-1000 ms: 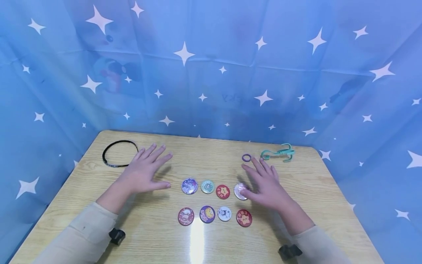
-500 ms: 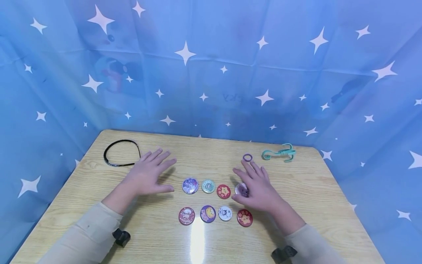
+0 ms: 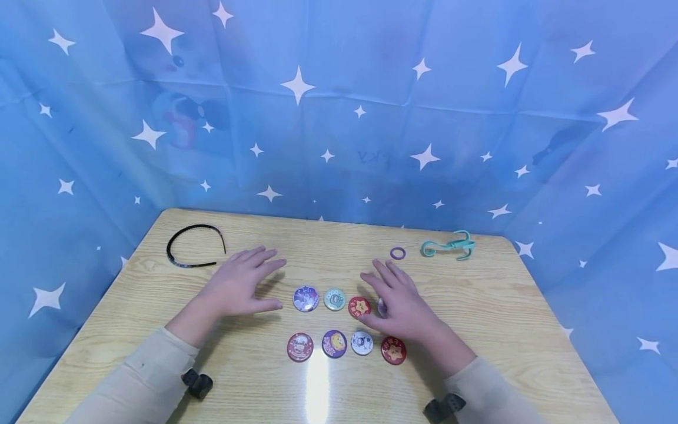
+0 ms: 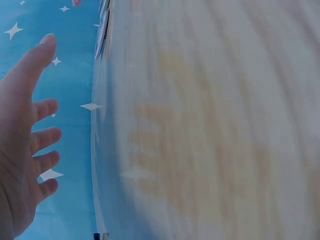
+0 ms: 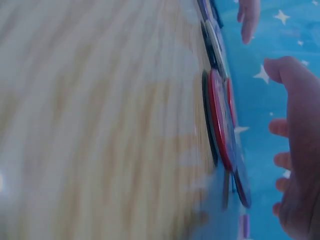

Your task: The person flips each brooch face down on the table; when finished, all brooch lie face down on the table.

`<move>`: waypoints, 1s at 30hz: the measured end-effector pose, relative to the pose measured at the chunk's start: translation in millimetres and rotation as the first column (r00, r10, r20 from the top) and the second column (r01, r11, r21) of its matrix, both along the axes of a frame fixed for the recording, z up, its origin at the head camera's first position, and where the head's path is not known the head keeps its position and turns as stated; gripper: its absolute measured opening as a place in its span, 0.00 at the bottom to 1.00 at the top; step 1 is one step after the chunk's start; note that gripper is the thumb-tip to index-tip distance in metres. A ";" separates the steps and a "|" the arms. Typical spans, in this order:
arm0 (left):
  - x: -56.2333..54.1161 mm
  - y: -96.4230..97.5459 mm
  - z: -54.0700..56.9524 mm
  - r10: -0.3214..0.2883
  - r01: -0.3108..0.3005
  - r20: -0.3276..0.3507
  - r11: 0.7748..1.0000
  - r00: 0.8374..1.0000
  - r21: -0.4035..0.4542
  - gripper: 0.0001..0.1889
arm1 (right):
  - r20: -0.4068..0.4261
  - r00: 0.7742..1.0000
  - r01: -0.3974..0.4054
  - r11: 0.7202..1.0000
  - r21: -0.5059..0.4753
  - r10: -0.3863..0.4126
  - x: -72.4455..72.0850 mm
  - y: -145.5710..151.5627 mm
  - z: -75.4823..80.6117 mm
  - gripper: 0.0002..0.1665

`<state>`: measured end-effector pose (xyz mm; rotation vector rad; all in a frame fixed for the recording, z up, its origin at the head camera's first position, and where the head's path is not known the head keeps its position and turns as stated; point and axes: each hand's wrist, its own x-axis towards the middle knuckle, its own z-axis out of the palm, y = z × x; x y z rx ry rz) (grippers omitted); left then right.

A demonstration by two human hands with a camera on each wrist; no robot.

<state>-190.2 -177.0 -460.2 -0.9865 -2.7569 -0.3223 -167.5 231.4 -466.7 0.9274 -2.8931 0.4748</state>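
Observation:
Two rows of round badges lie on the wooden table (image 3: 254,377). My left hand (image 3: 235,285) hovers with spread fingers left of the back row, its thumb pointing at the purple-blue badge (image 3: 306,298). Beside that one are a mint badge (image 3: 334,299) and a red star badge (image 3: 359,306). My right hand (image 3: 397,303) is over the back row's right end, fingers apart, partly covering a silvery badge (image 3: 382,307). The front row has a red badge (image 3: 300,347), a purple badge (image 3: 334,343), a white badge (image 3: 362,342) and another red star badge (image 3: 394,350).
A black headband (image 3: 182,265) lies at the back left of the table. Toward the back right are a purple ring-shaped band (image 3: 398,253) and a teal clip-like thing (image 3: 450,244) with curved arms. A blue curtain (image 3: 339,118) with white stars hangs behind.
My right hand has moved left and slightly nearer, from beside the silvery badge to over it. My left hand has shifted slightly right. The badges stay in place.

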 end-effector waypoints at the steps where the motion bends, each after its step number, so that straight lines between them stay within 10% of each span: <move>1: 0.2 0.7 0.2 -0.005 0.005 0.000 1.000 1.000 0.008 0.48 | -0.005 1.000 -0.005 1.000 -0.002 0.005 -0.3 -2.0 -0.5 0.52; 30: 5.5 22.0 -26.6 -0.057 0.007 0.193 0.968 0.980 0.251 0.41 | -0.028 0.999 0.021 0.998 -0.057 -0.023 -0.4 -48.2 -13.7 0.35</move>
